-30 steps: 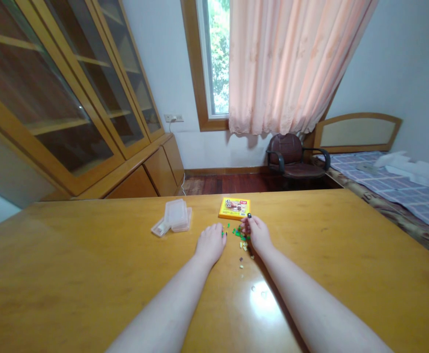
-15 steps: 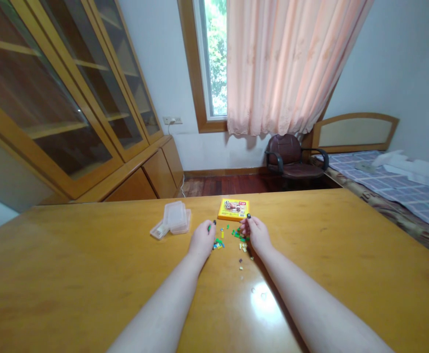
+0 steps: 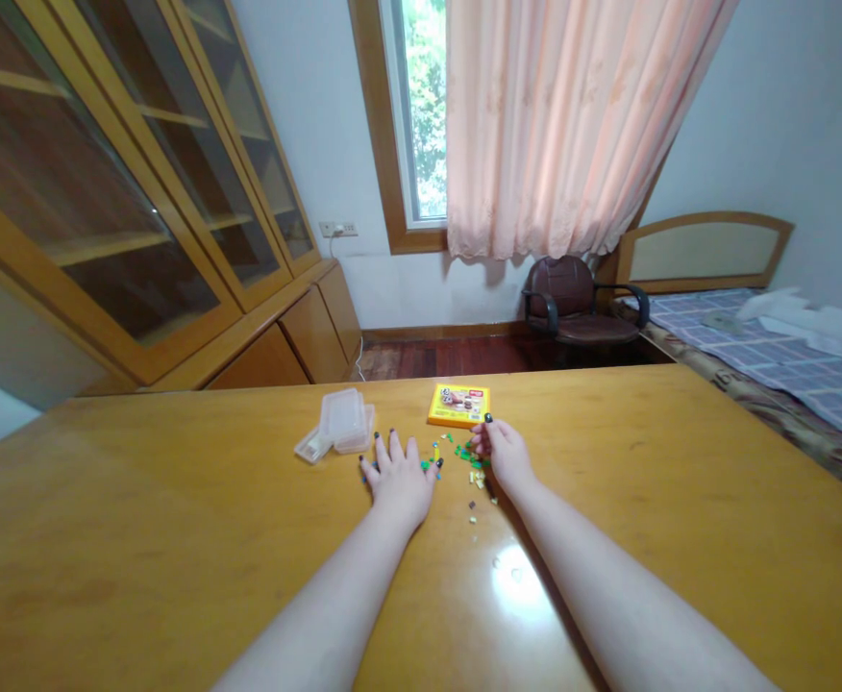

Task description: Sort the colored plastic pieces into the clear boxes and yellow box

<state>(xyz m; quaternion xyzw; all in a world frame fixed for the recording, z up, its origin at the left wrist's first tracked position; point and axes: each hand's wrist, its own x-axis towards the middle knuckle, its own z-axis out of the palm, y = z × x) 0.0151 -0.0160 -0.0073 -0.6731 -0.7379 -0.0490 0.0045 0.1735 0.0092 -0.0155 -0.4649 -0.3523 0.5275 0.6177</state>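
My left hand (image 3: 401, 481) lies palm down with its fingers spread, over small blue and green pieces that show at its edges. Beside its thumb is a small yellow piece (image 3: 436, 453). My right hand (image 3: 506, 452) has its fingers drawn together above the table; whatever they hold, if anything, is hidden. Small green pieces (image 3: 462, 453) lie just left of that hand. Several cream pieces (image 3: 477, 478) and a dark piece (image 3: 472, 505) are scattered nearer to me. Behind the pieces sits a flat yellow box (image 3: 458, 406) with a printed picture.
Clear plastic cases (image 3: 343, 418) rest on the wooden table (image 3: 176, 538), left of the yellow box. Past the far table edge are a dark red office chair (image 3: 567, 298) and a bed (image 3: 724, 336). A glass-fronted cabinet (image 3: 197, 250) stands on the left.
My left hand has gone from closed to spread flat over the blue and green pieces. My right hand has hardly moved. The view has shifted slightly.
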